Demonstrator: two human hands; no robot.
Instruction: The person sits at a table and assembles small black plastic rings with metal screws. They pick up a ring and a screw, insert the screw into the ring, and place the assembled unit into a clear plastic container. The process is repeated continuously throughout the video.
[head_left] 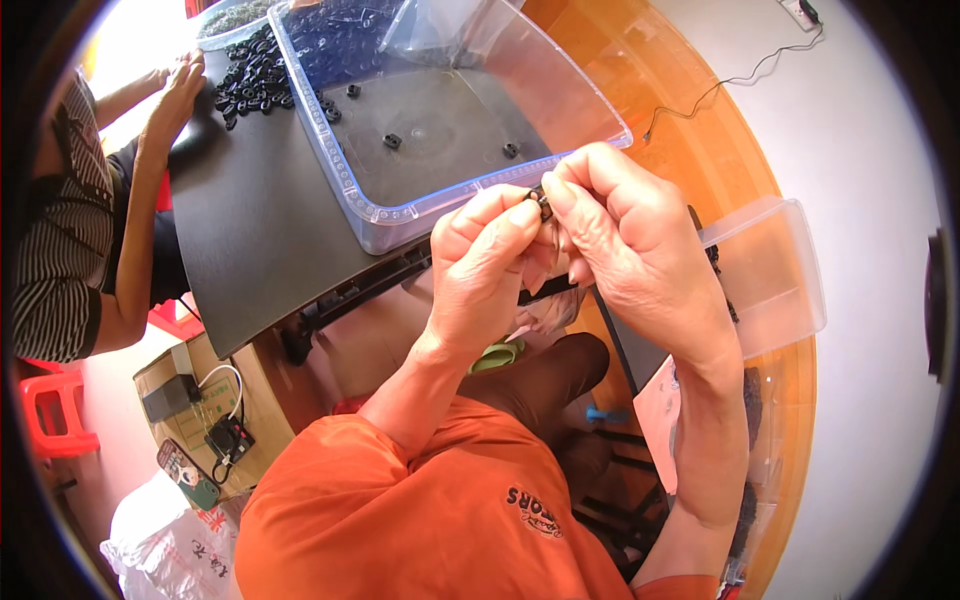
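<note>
My left hand (487, 268) and my right hand (625, 230) meet in front of me, fingertips pinched together on one small black part (543, 203). The part is mostly hidden between thumbs and forefingers, so its shape is unclear. Just beyond my hands stands a clear plastic bin (395, 212) on a dark board (250, 230); a few loose black parts (392, 141) lie on its floor and a heap of them fills its far end.
Another person sits at the left, their hand (172, 95) resting by a pile of black ring-shaped parts (250, 75). A clear lid (775, 275) lies at the right on an orange table. A cardboard box (200, 420) with cables is below left.
</note>
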